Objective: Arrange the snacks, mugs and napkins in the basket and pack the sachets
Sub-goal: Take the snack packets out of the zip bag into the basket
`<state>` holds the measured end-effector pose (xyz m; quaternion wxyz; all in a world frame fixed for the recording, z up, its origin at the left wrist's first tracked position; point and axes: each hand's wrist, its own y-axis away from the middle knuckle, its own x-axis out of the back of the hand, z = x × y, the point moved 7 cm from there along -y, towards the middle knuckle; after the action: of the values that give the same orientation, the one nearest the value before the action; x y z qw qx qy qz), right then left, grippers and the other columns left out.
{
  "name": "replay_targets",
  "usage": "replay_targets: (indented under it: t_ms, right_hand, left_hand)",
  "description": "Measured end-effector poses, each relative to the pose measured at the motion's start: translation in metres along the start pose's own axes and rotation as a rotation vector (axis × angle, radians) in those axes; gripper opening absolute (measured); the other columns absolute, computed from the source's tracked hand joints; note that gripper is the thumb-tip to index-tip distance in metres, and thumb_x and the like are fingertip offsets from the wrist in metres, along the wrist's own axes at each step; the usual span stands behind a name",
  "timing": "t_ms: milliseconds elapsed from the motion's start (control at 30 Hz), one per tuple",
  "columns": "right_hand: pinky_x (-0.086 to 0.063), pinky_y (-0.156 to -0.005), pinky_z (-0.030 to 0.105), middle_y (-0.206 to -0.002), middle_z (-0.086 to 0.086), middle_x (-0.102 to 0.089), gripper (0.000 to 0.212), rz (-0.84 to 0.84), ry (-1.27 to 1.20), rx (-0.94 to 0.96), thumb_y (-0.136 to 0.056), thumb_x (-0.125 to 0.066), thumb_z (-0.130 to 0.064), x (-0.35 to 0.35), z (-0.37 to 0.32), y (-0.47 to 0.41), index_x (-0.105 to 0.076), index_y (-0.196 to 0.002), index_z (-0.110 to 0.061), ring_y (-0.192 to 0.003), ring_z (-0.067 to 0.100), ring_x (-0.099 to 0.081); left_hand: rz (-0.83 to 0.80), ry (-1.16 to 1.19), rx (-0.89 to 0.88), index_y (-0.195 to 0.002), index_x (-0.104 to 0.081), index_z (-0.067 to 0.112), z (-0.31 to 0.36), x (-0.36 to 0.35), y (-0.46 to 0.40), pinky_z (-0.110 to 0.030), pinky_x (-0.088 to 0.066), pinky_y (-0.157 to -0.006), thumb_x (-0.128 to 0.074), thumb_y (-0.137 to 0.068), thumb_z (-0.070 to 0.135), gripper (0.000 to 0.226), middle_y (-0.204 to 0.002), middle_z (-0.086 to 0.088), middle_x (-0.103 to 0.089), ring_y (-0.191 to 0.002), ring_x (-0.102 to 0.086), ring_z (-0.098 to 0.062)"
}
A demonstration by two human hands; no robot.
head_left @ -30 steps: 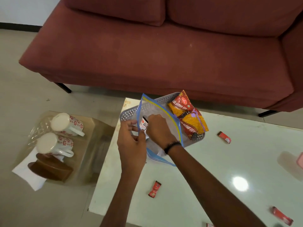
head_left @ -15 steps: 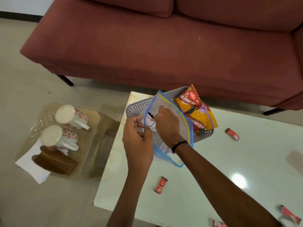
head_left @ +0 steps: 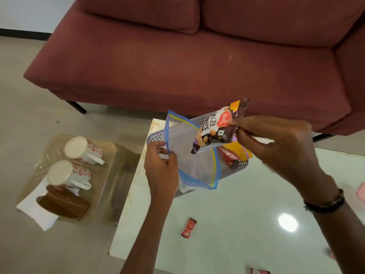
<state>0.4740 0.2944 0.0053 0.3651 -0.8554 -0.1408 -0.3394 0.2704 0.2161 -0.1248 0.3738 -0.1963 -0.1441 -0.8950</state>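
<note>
My left hand (head_left: pixel 161 165) pinches the edge of a clear zip bag (head_left: pixel 192 163) with a blue rim, held up in front of the grey perforated basket (head_left: pixel 156 137). My right hand (head_left: pixel 276 147) grips a dark packet of salted peanuts (head_left: pixel 217 127), lifted above the bag's mouth. Yellow and red snack packets (head_left: pixel 234 155) lie in the basket behind the bag. A small red sachet (head_left: pixel 188 227) lies on the white table (head_left: pixel 237 224); another red sachet (head_left: pixel 259 271) shows at the bottom edge.
Two white mugs with red flowers (head_left: pixel 84 150) (head_left: pixel 68 175) lie on a low glass side table (head_left: pixel 110 175) at the left, beside a brown holder (head_left: pixel 63 203) on white napkins (head_left: pixel 37 212). A red sofa (head_left: pixel 187 56) stands behind the table. A pink item (head_left: pixel 361 191) sits at the right edge.
My right hand has pulled the peanut packet up and right, out of the zip bag. My left hand still holds the bag's edge. The camera has tilted a little.
</note>
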Motion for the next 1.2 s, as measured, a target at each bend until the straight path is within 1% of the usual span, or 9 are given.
replay_targets:
  t_ms: [100, 200, 300, 400, 567, 800, 1033, 1100, 1200]
  right_hand:
    - [-0.052, -0.073, 0.016, -0.091, 0.009, -0.075, 0.014, 0.000, 0.098, 0.029, -0.082, -0.071, 0.000, 0.017, 0.011, -0.008, -0.075, -0.095, -0.001, -0.076, 0.012, -0.069]
    - [-0.052, -0.070, 0.023, -0.092, 0.014, -0.075, 0.013, -0.019, 0.199, 0.105, -0.084, -0.069, -0.001, 0.027, 0.024, -0.014, -0.074, -0.095, 0.002, -0.076, 0.019, -0.070]
    - [-0.051, -0.062, 0.022, -0.084, 0.015, -0.075, 0.011, -0.141, 0.208, 0.110, -0.082, -0.070, -0.002, 0.012, 0.050, -0.014, -0.075, -0.091, 0.003, -0.068, 0.020, -0.069]
    - [-0.055, -0.057, 0.030, -0.073, 0.016, -0.074, 0.009, -0.369, 0.219, 0.058, -0.078, -0.069, 0.002, -0.039, 0.088, 0.001, -0.076, -0.084, 0.000, -0.059, 0.027, -0.069]
    - [-0.053, -0.065, 0.033, -0.085, 0.013, -0.076, 0.018, -0.731, 0.264, -0.005, -0.087, -0.058, -0.012, -0.133, 0.149, 0.031, -0.075, -0.090, -0.005, -0.073, 0.027, -0.068]
    - [-0.055, -0.078, 0.032, -0.108, 0.010, -0.073, 0.024, -0.894, 0.270, -0.040, -0.090, -0.059, -0.016, -0.178, 0.200, 0.045, -0.071, -0.110, -0.011, -0.094, 0.025, -0.070]
    - [-0.054, -0.087, 0.038, -0.123, 0.015, -0.066, 0.032, -0.891, 0.380, -0.180, -0.094, -0.049, -0.007, -0.177, 0.217, 0.054, -0.063, -0.123, -0.010, -0.108, 0.031, -0.064]
    - [-0.053, -0.090, 0.042, -0.125, 0.019, -0.063, 0.034, -0.801, 0.360, -0.261, -0.094, -0.050, -0.006, -0.168, 0.211, 0.056, -0.061, -0.125, -0.009, -0.110, 0.035, -0.062]
    - [-0.050, -0.091, 0.042, -0.123, 0.019, -0.064, 0.034, -0.519, 0.225, -0.423, -0.089, -0.055, -0.002, -0.146, 0.189, 0.068, -0.064, -0.121, -0.008, -0.108, 0.038, -0.062]
  left_hand:
    - [-0.009, -0.009, 0.002, -0.112, -0.050, 0.006, 0.003, -0.005, 0.000, -0.010, -0.047, -0.056, -0.060, -0.088, 0.015, 0.027, -0.104, -0.006, -0.061, -0.088, -0.058, -0.012]
    - [0.013, -0.001, 0.019, -0.109, -0.052, 0.007, 0.001, -0.002, -0.003, -0.004, -0.046, -0.053, -0.059, -0.087, 0.010, 0.023, -0.099, -0.004, -0.060, -0.083, -0.057, -0.014]
    - [-0.008, 0.001, 0.064, -0.108, -0.051, 0.011, -0.008, 0.001, -0.009, -0.017, -0.049, -0.061, -0.060, -0.088, 0.012, 0.022, -0.102, -0.007, -0.063, -0.088, -0.064, -0.022]
    - [-0.034, 0.034, 0.090, -0.109, -0.051, 0.010, -0.012, 0.000, -0.008, -0.029, -0.053, -0.070, -0.061, -0.087, 0.012, 0.024, -0.106, -0.009, -0.064, -0.094, -0.065, -0.026]
    - [-0.014, 0.021, 0.045, -0.104, -0.053, 0.015, -0.018, 0.004, -0.008, -0.022, -0.049, -0.064, -0.062, -0.086, 0.011, 0.020, -0.100, -0.007, -0.065, -0.089, -0.065, -0.025]
    - [-0.006, 0.047, 0.029, -0.105, -0.055, 0.011, -0.028, 0.004, -0.009, -0.026, -0.051, -0.064, -0.063, -0.085, 0.011, 0.021, -0.101, -0.011, -0.066, -0.079, -0.066, -0.024]
    - [-0.041, 0.063, 0.055, -0.110, -0.052, 0.012, -0.026, -0.006, -0.009, -0.025, -0.051, -0.067, -0.060, -0.089, 0.016, 0.023, -0.105, -0.010, -0.066, -0.093, -0.066, -0.027]
    - [-0.036, 0.072, 0.053, -0.111, -0.052, 0.012, -0.024, -0.007, -0.007, -0.024, -0.052, -0.069, -0.059, -0.089, 0.016, 0.023, -0.107, -0.010, -0.065, -0.096, -0.066, -0.026]
    - [-0.021, 0.106, 0.075, -0.112, -0.052, 0.013, -0.021, -0.008, -0.004, -0.021, -0.051, -0.068, -0.059, -0.089, 0.015, 0.024, -0.111, -0.009, -0.064, -0.098, -0.065, -0.026]
